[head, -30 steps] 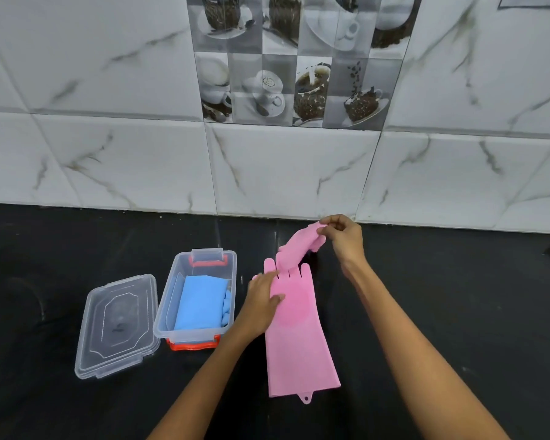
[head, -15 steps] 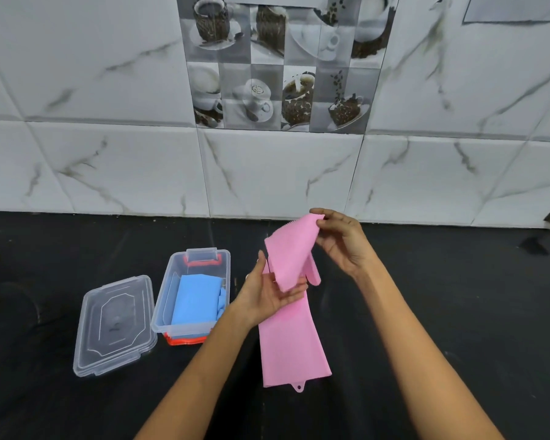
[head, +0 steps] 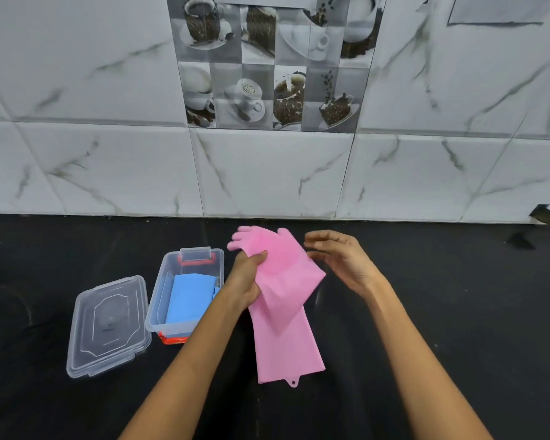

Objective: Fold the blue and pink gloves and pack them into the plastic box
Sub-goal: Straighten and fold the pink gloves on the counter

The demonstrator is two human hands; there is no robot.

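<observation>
Over the black worktop (head: 442, 312), the left hand (head: 245, 281) is closed on the pink glove (head: 283, 300), thumb pressed on top of its palm area and fingers wrapped beneath, so the glove's finger end stands up and away from the hand toward the wall. The glove's cuff hangs down from that hand and lies flat on the worktop toward the person, with a small hanging tab at its near corner. The right hand (head: 340, 262) is open, fingers spread and slightly curled, just right of the glove's upper edge; whether its fingertips touch the glove I cannot tell. It holds nothing.

Left of the left hand, just beside the wrist, sits the clear box (head: 185, 284) with red clips at both ends, and the folded blue glove (head: 188, 300) lies inside it. Farther left, touching or nearly touching the box, the clear lid (head: 108, 325) lies flat on the worktop.

Right of the right hand the worktop is bare and wide open up to the tiled wall (head: 267, 173). Beyond both hands a narrow strip of worktop separates them from the wall's base. No writing or brand can be read on anything.
</observation>
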